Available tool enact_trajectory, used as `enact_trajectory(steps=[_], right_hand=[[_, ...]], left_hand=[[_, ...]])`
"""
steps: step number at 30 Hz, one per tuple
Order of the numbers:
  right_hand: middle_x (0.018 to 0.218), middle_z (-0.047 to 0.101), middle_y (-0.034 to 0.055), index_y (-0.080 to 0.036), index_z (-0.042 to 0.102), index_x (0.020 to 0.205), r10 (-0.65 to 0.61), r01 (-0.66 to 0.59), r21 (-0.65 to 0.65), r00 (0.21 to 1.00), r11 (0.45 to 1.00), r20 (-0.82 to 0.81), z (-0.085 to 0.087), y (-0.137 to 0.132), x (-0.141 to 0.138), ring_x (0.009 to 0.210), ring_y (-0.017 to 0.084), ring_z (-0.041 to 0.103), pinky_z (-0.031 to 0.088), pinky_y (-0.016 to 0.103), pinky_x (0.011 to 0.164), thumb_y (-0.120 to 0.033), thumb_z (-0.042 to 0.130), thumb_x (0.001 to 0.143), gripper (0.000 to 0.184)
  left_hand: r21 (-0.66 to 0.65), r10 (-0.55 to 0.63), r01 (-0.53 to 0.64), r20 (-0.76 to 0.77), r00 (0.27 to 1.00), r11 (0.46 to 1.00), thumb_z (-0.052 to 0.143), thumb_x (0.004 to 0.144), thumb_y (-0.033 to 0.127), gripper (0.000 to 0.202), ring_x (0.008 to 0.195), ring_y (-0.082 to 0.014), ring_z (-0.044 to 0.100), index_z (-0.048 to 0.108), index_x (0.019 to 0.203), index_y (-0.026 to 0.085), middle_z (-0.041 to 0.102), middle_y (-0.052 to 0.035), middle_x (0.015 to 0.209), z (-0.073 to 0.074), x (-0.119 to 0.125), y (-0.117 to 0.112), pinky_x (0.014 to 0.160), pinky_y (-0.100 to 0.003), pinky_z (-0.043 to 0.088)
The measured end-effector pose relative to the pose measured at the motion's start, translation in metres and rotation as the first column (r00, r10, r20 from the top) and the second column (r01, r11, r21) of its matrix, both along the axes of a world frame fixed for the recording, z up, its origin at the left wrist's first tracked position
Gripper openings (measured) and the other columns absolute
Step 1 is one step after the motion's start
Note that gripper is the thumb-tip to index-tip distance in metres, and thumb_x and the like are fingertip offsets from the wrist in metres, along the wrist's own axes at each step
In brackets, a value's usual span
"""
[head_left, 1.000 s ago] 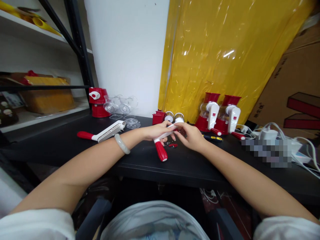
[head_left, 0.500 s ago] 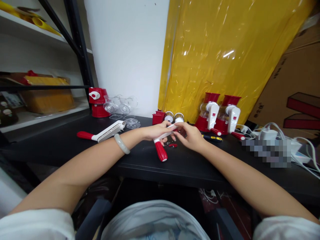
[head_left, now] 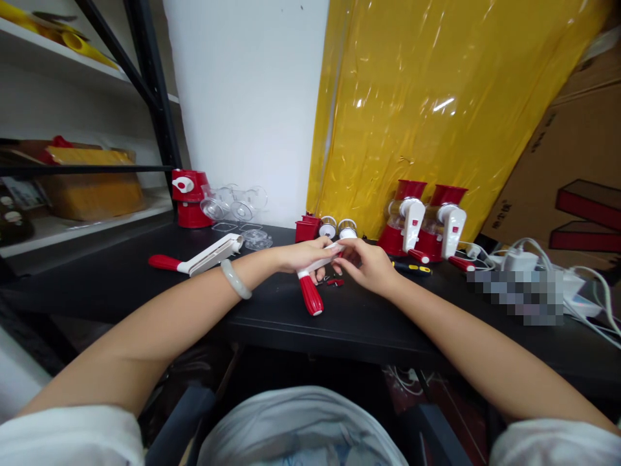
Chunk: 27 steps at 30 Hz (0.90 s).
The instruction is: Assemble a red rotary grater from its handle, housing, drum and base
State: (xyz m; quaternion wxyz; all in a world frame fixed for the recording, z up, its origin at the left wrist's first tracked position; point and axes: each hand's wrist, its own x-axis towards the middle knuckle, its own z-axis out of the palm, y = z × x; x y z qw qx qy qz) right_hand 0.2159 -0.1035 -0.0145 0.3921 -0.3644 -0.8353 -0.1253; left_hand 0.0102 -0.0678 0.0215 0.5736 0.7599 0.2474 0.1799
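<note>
Head view now, and the crank handle (head_left: 310, 290) has shifted only slightly above the black table (head_left: 286, 320), left hand (head_left: 303, 255) wrapped round its white shaft, right hand (head_left: 367, 264) loosely curled at the far end, its grip unclear, so work apparently stays on this piece
</note>
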Motion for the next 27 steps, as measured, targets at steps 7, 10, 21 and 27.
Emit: enact_trajectory(steps=[7, 10, 21, 27], right_hand=[[0.076, 0.071, 0.0007, -0.024, 0.055, 0.116, -0.067, 0.065, 0.079, 0.998, 0.995, 0.011, 0.000, -0.001, 0.000, 0.065, 0.016, 0.067, 0.049, 0.026, 0.061, -0.041, 0.062, 0.086, 0.036], [0.073, 0.069, 0.0007, -0.024, 0.057, 0.115, -0.107, 0.104, 0.124, 0.994, 0.987, 0.017, 0.000, 0.000, 0.001, 0.063, 0.016, 0.066, 0.047, 0.026, 0.059, -0.046, 0.061, 0.085, 0.037], [0.092, 0.052, 0.0091, -0.025, 0.062, 0.115, -0.250, 0.222, 0.324, 0.967, 0.920, 0.046, 0.012, -0.002, 0.003, 0.081, 0.022, 0.053, 0.045, 0.031, 0.060, -0.050, 0.062, 0.082, 0.042], [0.086, 0.050, 0.0064, -0.024, 0.066, 0.099, -0.241, 0.213, 0.333, 0.969, 0.919, 0.047, 0.014, -0.001, 0.007, 0.075, 0.018, 0.051, 0.042, 0.028, 0.057, -0.048, 0.060, 0.084, 0.028]], left_hand=[[0.018, -0.019, 0.019, -0.024, 1.000, 1.000, 0.048, 0.091, 0.051, 0.035, 0.049, -0.0091, 0.058, 0.035, 0.097, 0.020, 0.065, -0.0035, 0.084, 0.002, 0.000, -0.004, 0.042, -0.020, 0.046], [0.030, -0.023, 0.024, -0.023, 0.999, 0.999, 0.048, 0.091, 0.052, 0.035, 0.051, -0.0091, 0.058, 0.035, 0.097, 0.020, 0.066, -0.0048, 0.088, 0.003, 0.000, -0.005, 0.043, -0.021, 0.047], [0.042, -0.024, 0.025, -0.038, 0.999, 0.999, 0.052, 0.091, 0.046, 0.035, 0.055, -0.0111, 0.063, 0.038, 0.106, 0.018, 0.067, -0.0084, 0.097, 0.009, -0.003, -0.004, 0.049, -0.025, 0.052], [-0.106, -0.062, 0.072, 0.093, 0.994, 0.992, 0.055, 0.091, 0.038, 0.031, 0.064, -0.0140, 0.068, 0.044, 0.112, 0.018, 0.068, -0.0085, 0.099, 0.015, -0.009, -0.001, 0.054, -0.026, 0.056]])
